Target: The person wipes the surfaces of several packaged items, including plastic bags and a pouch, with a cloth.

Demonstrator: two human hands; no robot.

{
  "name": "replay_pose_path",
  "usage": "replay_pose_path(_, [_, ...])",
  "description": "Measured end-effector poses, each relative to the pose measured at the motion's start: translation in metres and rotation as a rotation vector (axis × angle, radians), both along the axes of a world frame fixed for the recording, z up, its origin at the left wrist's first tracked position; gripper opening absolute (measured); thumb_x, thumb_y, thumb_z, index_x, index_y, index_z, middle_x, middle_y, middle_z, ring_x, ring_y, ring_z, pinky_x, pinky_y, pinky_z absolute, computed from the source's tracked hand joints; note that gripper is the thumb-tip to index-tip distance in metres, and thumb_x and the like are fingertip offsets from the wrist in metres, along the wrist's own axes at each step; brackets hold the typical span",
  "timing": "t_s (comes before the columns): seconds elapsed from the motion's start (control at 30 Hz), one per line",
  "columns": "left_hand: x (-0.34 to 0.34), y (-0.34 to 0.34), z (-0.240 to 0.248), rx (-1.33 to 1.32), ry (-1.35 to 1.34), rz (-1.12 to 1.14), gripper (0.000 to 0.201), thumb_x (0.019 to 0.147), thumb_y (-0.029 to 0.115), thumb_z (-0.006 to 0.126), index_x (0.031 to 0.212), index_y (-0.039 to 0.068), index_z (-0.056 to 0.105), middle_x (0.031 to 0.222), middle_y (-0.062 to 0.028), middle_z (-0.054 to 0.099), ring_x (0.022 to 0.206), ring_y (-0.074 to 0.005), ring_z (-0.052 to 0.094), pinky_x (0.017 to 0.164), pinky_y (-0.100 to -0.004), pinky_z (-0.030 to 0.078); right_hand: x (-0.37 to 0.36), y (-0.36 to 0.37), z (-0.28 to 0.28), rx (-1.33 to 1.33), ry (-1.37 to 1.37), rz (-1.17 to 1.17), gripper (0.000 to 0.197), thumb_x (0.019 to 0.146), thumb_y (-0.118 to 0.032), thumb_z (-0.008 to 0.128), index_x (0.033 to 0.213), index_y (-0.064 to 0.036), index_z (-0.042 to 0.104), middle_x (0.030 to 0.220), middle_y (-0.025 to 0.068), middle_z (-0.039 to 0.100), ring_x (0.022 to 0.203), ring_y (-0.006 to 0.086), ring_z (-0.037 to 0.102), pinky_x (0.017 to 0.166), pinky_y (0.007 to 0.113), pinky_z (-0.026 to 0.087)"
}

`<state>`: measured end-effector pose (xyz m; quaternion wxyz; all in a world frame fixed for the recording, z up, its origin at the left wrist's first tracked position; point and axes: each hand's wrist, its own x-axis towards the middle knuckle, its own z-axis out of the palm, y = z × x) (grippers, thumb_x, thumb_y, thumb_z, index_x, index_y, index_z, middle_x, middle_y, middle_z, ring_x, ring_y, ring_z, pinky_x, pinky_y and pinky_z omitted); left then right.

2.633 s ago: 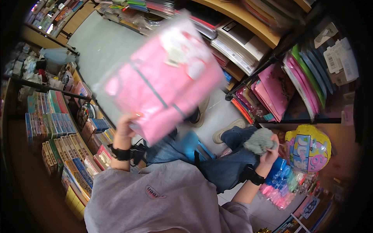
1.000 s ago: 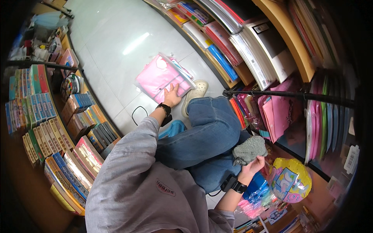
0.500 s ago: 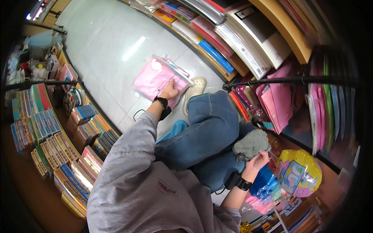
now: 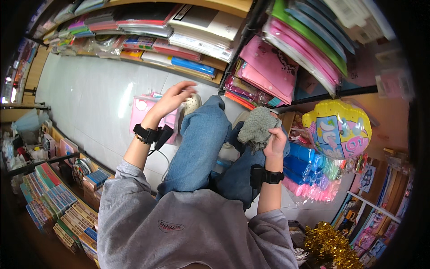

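Note:
My right hand (image 4: 274,144) grips a crumpled grey-green fluffy cloth (image 4: 256,127) in front of my right knee. My left hand (image 4: 172,99) is raised in the air with its fingers stretched out and nothing in them. Below and beside it on the floor lies a pink plastic document folder (image 4: 139,117) with a white shape on its cover. My left wrist and forearm cover part of this folder. At its right edge stands my left shoe, a cream perforated clog (image 4: 192,105).
Low shelves with stacked paper, files and folders (image 4: 192,66) line the far side. Pink plastic folders (image 4: 268,67) fill the rack ahead right. A yellow foil balloon (image 4: 338,130), blue plastic packages (image 4: 300,159) and gold tinsel (image 4: 329,246) are at right. Books (image 4: 74,215) fill the left shelves.
My left hand has come up off the pink folder and opened. My right hand still holds the grey cloth. The view has swung to the right.

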<state>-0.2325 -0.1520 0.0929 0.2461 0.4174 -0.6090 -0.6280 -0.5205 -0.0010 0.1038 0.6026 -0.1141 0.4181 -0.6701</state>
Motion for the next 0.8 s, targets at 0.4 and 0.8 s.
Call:
replay_pose_path(0.4, [-0.176,-0.049,-0.014,0.523,0.409,0.203,0.029,0.089,0.03,0.033,0.096,0.003,0.044,0.087,-0.0124,0.06,0.064,-0.0131,0.055,0.05,-0.0217,0.04,-0.006,0.011,0.0,-0.051,-0.12,-0.008,0.048,0.062,-0.004,0.041,0.11,0.0004,0.044,0.108,0.0145,0.05,0.104,0.0279,0.046,0.092,0.037,0.035])
replay_pose_path(0.8, [-0.214,-0.054,-0.015,0.348,0.369,0.47,0.023,0.089,0.024,0.042,0.077,0.004,0.044,0.061,-0.0061,0.05,0.047,-0.0125,0.046,0.039,-0.0236,0.037,-0.024,0.017,-0.004,-0.133,-0.129,0.03,0.046,0.062,-0.003,0.041,0.108,-0.0012,0.043,0.106,0.0163,0.049,0.101,0.0297,0.048,0.089,0.037,0.038])
